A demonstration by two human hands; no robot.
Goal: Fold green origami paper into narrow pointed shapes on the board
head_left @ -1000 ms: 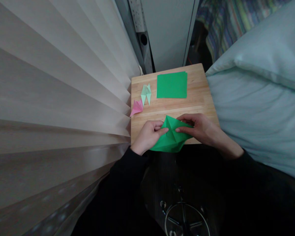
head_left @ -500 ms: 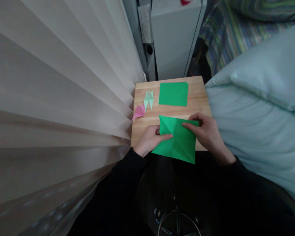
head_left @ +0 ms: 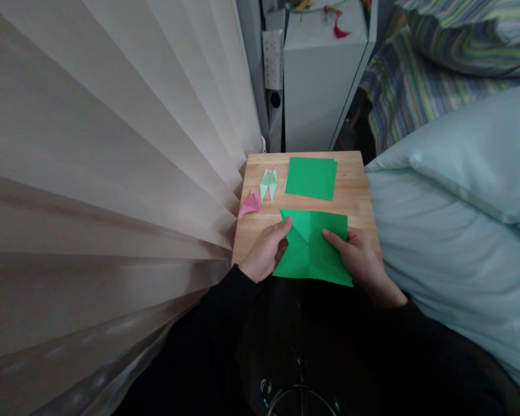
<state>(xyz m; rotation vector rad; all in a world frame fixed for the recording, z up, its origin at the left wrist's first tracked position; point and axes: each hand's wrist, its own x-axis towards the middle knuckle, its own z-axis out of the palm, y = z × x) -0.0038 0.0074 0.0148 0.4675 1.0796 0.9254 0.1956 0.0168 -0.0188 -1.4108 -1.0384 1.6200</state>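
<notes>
A creased green sheet of origami paper (head_left: 309, 248) is held up over the near edge of the small wooden table (head_left: 260, 228). My left hand (head_left: 268, 245) grips its left edge, thumb on top near the upper left corner and fingers behind. On the right edge, my right hand (head_left: 361, 257) pinches the sheet, its thumb lying on the face and the other fingers underneath. Farther back lies a stack of green paper (head_left: 311, 178). Left of that stack are a pale green folded paper figure (head_left: 268, 184) and a pink folded paper piece (head_left: 250, 202).
A pale pleated curtain (head_left: 112, 173) runs along the left, up against the table. At the right is a bed with light blue bedding (head_left: 450, 196). Behind the table stands a grey cabinet (head_left: 320, 92) beside a white perforated strip (head_left: 273, 60).
My left thumb has moved from the sheet's middle up towards its upper left corner. My right hand has slid down from the upper right corner along the right edge. The view has tilted up slightly.
</notes>
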